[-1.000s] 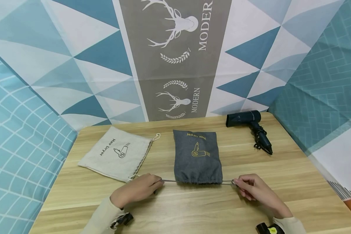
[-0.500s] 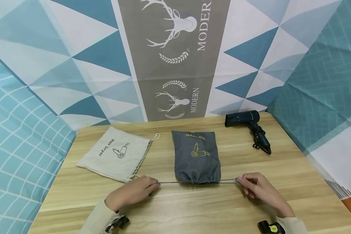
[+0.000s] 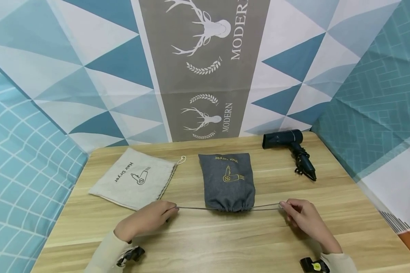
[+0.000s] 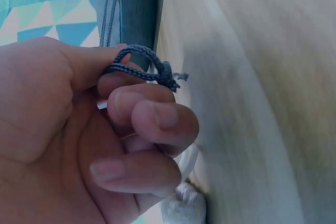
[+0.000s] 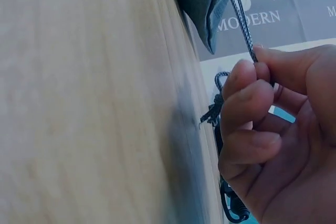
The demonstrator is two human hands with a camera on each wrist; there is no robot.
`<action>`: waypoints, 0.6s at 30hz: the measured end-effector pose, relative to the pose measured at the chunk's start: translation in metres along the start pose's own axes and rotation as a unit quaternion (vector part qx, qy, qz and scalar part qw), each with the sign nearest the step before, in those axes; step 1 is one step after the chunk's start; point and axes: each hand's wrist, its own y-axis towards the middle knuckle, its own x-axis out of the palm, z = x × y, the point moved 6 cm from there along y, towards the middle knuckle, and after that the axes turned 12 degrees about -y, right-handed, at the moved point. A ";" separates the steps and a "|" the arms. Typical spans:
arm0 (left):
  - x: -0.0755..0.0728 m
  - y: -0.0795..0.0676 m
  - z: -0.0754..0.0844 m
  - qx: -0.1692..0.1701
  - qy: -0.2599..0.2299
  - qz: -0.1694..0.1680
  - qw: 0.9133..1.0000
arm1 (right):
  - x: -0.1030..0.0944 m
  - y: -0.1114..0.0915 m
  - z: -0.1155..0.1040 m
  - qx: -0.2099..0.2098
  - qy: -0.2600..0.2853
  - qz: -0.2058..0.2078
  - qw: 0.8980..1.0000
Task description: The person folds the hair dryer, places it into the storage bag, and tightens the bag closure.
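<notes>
A dark grey drawstring bag [image 3: 228,184] printed with a yellow hair dryer lies mid-table, its gathered mouth towards me. My left hand [image 3: 148,219] pinches the drawstring [image 3: 194,208] on the bag's left side; in the left wrist view the knotted cord end [image 4: 157,73] pokes out past the thumb and forefinger. On the other side my right hand [image 3: 304,220] pinches the opposite drawstring loop [image 3: 266,207] between thumb and forefinger. The right wrist view has its knotted tail [image 5: 214,106] hanging beside the fingers. Both cords run taut and nearly level from the bunched mouth.
To the left lies a cream drawstring bag [image 3: 134,180] with a printed hair dryer, partly behind my left hand. A black hair dryer [image 3: 290,148] with its cord wrapped up rests at the back right. Patterned cloth [image 3: 205,76] hangs behind the wooden table [image 3: 222,242].
My hands have drawn apart, the left moving left and the right slightly right. More cord shows on both sides, and the grey bag's mouth has bunched narrower.
</notes>
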 end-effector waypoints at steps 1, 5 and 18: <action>-0.001 0.000 -0.001 -0.001 0.001 0.000 1.000 | -0.001 0.000 0.001 -0.001 -0.006 0.005 1.000; -0.008 -0.003 -0.003 -0.001 0.002 0.001 1.000 | -0.004 0.001 0.004 0.005 -0.013 0.015 1.000; -0.027 -0.012 -0.006 -0.018 0.072 0.044 0.996 | -0.002 0.000 0.007 -0.002 -0.053 0.027 0.998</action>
